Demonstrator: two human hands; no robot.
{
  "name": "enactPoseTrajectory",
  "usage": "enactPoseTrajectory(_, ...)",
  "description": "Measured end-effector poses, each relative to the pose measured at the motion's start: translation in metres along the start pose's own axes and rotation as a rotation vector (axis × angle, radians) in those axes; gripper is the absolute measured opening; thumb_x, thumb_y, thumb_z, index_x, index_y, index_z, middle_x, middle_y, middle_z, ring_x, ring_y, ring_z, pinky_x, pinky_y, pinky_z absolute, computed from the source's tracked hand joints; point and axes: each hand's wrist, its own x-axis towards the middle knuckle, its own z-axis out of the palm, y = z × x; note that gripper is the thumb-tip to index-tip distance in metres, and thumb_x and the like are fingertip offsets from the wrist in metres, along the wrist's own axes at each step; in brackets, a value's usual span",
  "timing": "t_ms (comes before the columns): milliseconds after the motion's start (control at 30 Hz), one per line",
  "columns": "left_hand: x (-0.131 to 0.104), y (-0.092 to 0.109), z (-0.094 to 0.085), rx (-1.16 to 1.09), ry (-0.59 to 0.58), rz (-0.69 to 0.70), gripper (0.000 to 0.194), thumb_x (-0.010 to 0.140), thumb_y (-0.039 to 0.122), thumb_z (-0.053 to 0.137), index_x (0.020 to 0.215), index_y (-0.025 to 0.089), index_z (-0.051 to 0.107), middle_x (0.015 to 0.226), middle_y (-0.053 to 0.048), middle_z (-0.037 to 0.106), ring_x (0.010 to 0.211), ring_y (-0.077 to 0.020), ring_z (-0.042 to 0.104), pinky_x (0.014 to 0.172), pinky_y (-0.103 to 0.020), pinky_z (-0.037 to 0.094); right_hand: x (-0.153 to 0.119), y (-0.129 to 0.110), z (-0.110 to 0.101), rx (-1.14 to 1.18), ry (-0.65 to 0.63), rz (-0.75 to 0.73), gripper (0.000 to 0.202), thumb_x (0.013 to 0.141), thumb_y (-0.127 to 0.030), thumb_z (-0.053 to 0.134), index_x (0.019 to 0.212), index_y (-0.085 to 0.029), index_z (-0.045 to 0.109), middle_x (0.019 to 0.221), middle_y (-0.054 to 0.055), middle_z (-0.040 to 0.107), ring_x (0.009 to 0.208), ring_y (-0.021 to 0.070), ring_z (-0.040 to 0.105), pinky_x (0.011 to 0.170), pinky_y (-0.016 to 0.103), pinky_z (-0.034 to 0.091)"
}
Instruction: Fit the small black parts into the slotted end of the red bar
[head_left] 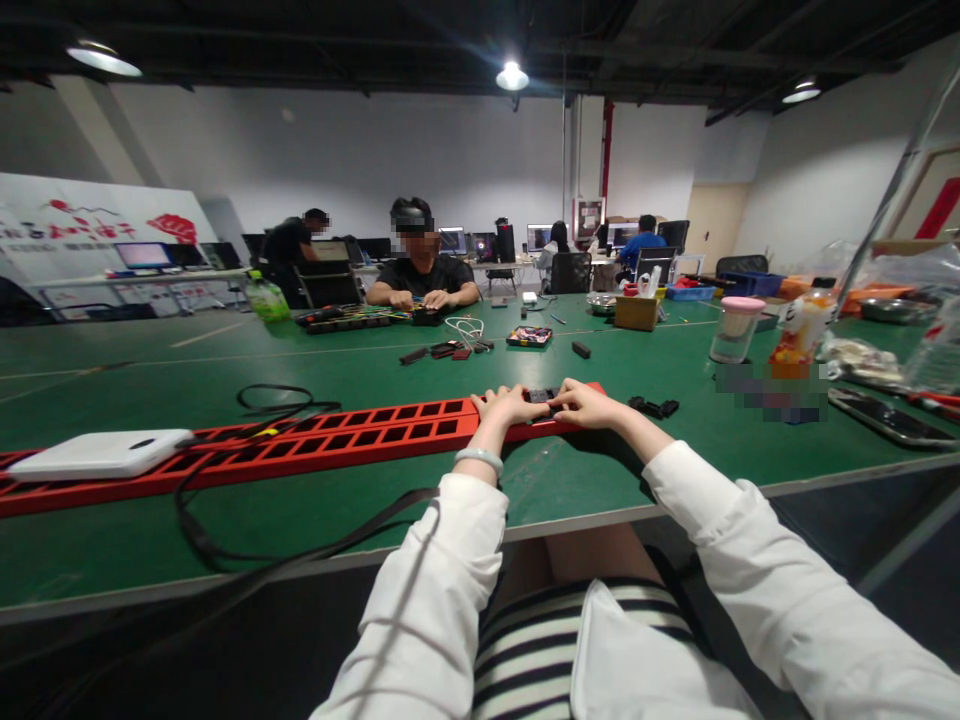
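Observation:
A long red slotted frame (pixel 420 424) lies across the green table before me. Toward its right end, a small black plastic part (pixel 538 397) sits in or on it; how it is seated is hidden by my fingers. My left hand (pixel 504 404) grips the frame, its fingers over the far side and its thumb against the black part. From the right, my right hand (pixel 589 405) has thumb and fingers bent onto the same part. Loose black pieces (pixel 654 407) lie just right of the frame.
A white power bank (pixel 101 454) rests on the frame's left, with a black cable (pixel 196 520) trailing toward me. Black and dark red pieces (pixel 450 350) lie farther back. A phone (pixel 892 417), a pink-lidded cup (pixel 735 330) and bottles stand right. A co-worker (pixel 427 275) sits opposite.

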Motion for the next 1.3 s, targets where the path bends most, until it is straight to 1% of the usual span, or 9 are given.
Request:
enactPoseTrajectory(167,-0.002,0.000,0.001,0.016,0.019,0.019,0.080,0.054,0.078,0.036,0.120,0.033,0.043,0.128,-0.009,0.042,0.118,-0.0386,0.031,0.093,-0.058,0.013,0.001,0.001,0.003,-0.030,0.006,-0.048,0.028,0.074,-0.028,0.057,0.098,-0.016,0.065,0.085,0.004,0.042,0.077,0.0138,0.046,0.076,0.026,0.038)
enactPoseTrajectory(300,-0.004,0.000,0.005,0.038,0.062,0.087,0.073,0.062,0.074,0.034,0.119,0.029,0.045,0.127,-0.011,0.043,0.118,-0.0375,0.030,0.092,-0.060,0.012,0.001,-0.002,0.005,-0.039,0.044,-0.060,0.032,0.073,-0.035,0.059,0.099,-0.016,0.065,0.082,0.004,0.043,0.074,0.0134,0.046,0.073,0.026,0.038)
enactPoseTrajectory(467,-0.006,0.000,0.008,0.043,0.107,0.207,0.066,0.071,0.066,0.030,0.119,0.023,0.046,0.126,-0.012,0.044,0.117,-0.0334,0.033,0.094,-0.059,0.014,-0.001,-0.002,-0.008,-0.100,0.156,-0.060,0.032,0.078,-0.034,0.052,0.103,-0.016,0.063,0.083,0.005,0.048,0.074,0.0126,0.048,0.073,0.024,0.039)
enactPoseTrajectory(633,-0.006,-0.001,0.009,0.023,0.140,0.228,0.054,0.081,0.055,0.024,0.116,0.022,0.049,0.123,-0.012,0.048,0.112,-0.0314,0.039,0.092,-0.059,0.019,-0.020,0.027,-0.041,-0.295,0.338,0.248,0.021,0.075,-0.026,0.053,0.085,-0.014,0.066,0.086,0.008,0.053,0.078,0.0146,0.051,0.075,0.024,0.039)
enactPoseTrajectory(767,-0.007,-0.003,0.010,-0.004,0.168,0.245,0.050,0.083,0.051,0.024,0.115,0.023,0.051,0.121,-0.011,0.049,0.111,-0.0301,0.041,0.092,-0.057,0.021,-0.048,0.051,-0.063,-0.395,0.323,0.480,0.023,0.069,-0.028,0.056,0.086,-0.015,0.065,0.085,0.008,0.057,0.081,0.0167,0.053,0.077,0.026,0.039)
enactPoseTrajectory(900,-0.008,-0.005,0.011,-0.030,0.208,0.250,0.052,0.082,0.054,0.025,0.114,0.024,0.052,0.119,-0.011,0.051,0.109,-0.0297,0.043,0.092,-0.054,0.023,-0.073,0.055,-0.068,-0.380,0.235,0.683,0.031,0.064,-0.040,0.059,0.090,-0.022,0.063,0.090,0.006,0.059,0.087,0.0215,0.052,0.074,0.033,0.039)
enactPoseTrajectory(1000,-0.008,-0.008,0.011,-0.038,0.230,0.266,0.051,0.082,0.054,0.026,0.113,0.024,0.054,0.117,-0.010,0.053,0.107,-0.0291,0.045,0.092,-0.054,0.023,-0.082,0.053,-0.064,-0.375,0.164,0.756,0.037,0.061,-0.042,0.062,0.093,-0.024,0.062,0.094,0.007,0.060,0.090,0.0239,0.051,0.075,0.038,0.037)
enactPoseTrajectory(1100,-0.009,-0.009,0.011,-0.044,0.245,0.277,0.053,0.082,0.056,0.025,0.113,0.023,0.053,0.117,-0.011,0.053,0.107,-0.0290,0.045,0.092,-0.053,0.024,-0.083,0.052,-0.060,-0.367,0.122,0.786,0.036,0.059,-0.032,0.064,0.094,-0.025,0.062,0.092,0.007,0.061,0.089,0.0241,0.052,0.076,0.039,0.036)
enactPoseTrajectory(1300,-0.014,-0.007,0.010,-0.031,0.284,0.274,0.053,0.082,0.055,0.027,0.114,0.021,0.052,0.117,-0.011,0.053,0.108,-0.0281,0.045,0.092,-0.048,0.026,-0.082,0.056,-0.060,-0.302,0.156,0.789,0.038,0.060,-0.018,0.060,0.098,-0.023,0.059,0.086,0.005,0.063,0.088,0.0228,0.054,0.079,0.040,0.033)
